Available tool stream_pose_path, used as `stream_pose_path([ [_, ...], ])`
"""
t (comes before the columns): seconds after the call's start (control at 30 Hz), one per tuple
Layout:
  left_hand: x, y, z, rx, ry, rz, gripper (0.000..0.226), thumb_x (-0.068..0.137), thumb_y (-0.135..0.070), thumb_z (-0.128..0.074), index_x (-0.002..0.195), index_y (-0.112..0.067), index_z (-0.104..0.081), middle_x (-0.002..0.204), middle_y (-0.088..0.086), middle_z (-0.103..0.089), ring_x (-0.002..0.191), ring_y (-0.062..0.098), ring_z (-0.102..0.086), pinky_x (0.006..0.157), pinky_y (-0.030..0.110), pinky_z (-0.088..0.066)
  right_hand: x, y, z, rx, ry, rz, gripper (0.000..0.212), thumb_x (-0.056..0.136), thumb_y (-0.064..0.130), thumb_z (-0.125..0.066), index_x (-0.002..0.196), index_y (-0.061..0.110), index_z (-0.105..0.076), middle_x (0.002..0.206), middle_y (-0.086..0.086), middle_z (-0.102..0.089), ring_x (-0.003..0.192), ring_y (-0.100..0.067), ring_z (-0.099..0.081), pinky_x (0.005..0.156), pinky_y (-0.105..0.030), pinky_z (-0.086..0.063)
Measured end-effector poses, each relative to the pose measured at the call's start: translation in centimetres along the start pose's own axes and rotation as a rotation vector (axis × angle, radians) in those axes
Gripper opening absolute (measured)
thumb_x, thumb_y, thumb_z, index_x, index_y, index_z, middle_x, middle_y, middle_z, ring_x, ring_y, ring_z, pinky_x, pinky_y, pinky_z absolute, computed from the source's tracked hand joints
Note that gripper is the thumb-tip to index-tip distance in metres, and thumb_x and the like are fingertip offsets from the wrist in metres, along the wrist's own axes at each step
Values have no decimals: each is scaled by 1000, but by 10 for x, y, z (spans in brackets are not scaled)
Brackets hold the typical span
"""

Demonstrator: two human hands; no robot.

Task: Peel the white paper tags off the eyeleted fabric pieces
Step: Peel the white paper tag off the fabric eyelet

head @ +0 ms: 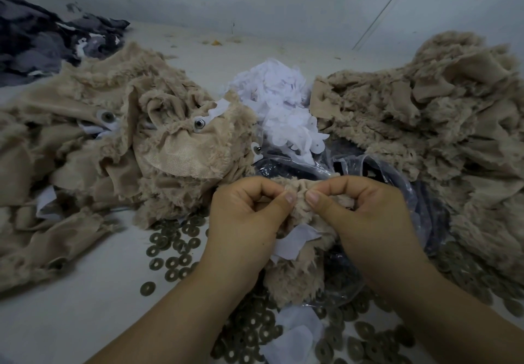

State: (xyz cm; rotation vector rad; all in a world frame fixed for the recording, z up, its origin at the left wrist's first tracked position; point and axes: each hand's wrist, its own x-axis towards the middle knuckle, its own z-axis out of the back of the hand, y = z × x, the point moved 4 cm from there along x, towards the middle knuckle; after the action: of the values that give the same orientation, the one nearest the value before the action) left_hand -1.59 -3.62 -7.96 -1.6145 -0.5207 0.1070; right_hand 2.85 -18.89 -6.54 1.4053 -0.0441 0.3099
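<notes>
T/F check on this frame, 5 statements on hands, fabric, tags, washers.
1. Both hands pinch one furry beige fabric piece. True: left hand and right hand grip its top edge.
2. The held piece has no paper on it. False: a white paper tag hangs on it between the hands.
3. The pile of loose white tags lies behind the hands, between two beige fabric heaps. True.
4. The round metal washers sit stacked in a box. False: they lie scattered on the table.
5. The left beige heap shows no eyelets. False: an eyelet with white paper round it shows there.
</notes>
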Motion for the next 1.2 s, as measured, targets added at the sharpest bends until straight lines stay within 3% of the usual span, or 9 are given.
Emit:
stream_pose_path([
  [0.2,-1,-1,0,-5,-26,-27,18,86,-1,-69,69,-4,-67,65,25,-63,57,28,-55,55,37,-50,-2,-1,-1,40,-26,-24,6,80,14,-80,76,17,-77,75,-6,-77,73,-25,-75,71,-46,-63],
  [0.5,-2,-2,0,40,-35,-53,18,85,0,-70,68,-1,-66,54,11,-61,47,13,-52,45,24,-46,-1,2,-2,18,4,44,15,82,8,-78,73,21,-75,73,0,-76,68,-14,-73,61,-21,-59],
  [0.63,-2,-4,-2,117,-40,-99,18,82,-6,-73,66,-6,-64,56,16,-59,45,23,-49,42,34,-44,-2,5,-4,10,30,60,15,82,5,-78,75,17,-75,77,3,-76,71,-10,-73,65,-22,-59],
  [0.73,-3,-5,-4,138,-18,-115,13,76,-15,-67,64,-10,-64,57,15,-61,51,38,-54,44,44,-46,-2,3,-4,25,18,65,15,81,2,-77,72,14,-74,72,2,-75,65,-9,-71,59,-19,-57],
  [0.9,-4,-7,-5,167,0,-146,18,81,-3,-74,69,-6,-61,60,13,-61,53,35,-56,46,47,-49,0,-1,-3,72,18,-11,17,80,1,-78,68,13,-75,73,0,-76,67,-13,-74,60,-21,-58],
  [0.97,-5,-8,-2,165,-5,-153,18,83,0,-72,73,-7,-59,59,13,-57,45,30,-51,41,40,-46,2,-4,-4,86,18,-72,18,81,2,-77,70,17,-76,77,0,-77,72,-15,-75,64,-25,-60],
  [1.03,-6,-15,1,145,52,-209,19,83,5,-67,77,-11,-60,63,9,-55,40,14,-40,39,27,-35,3,-5,-2,102,3,-127,16,81,3,-78,70,14,-76,78,-1,-78,74,-17,-76,67,-31,-62],
  [1.13,-10,-28,-2,231,277,-349,28,70,12,-57,85,-8,-69,87,1,-57,44,0,-38,46,15,-32,3,-6,-1,111,-20,-167,14,81,5,-79,69,11,-75,79,-4,-78,76,-21,-76,70,-34,-63],
  [1.2,-11,-32,-5,352,409,-409,30,68,13,-65,91,-5,-70,92,4,-56,52,-8,-46,53,4,-32,3,-4,-1,98,-20,-169,14,80,4,-79,69,11,-74,77,-5,-78,76,-21,-76,69,-32,-63],
])
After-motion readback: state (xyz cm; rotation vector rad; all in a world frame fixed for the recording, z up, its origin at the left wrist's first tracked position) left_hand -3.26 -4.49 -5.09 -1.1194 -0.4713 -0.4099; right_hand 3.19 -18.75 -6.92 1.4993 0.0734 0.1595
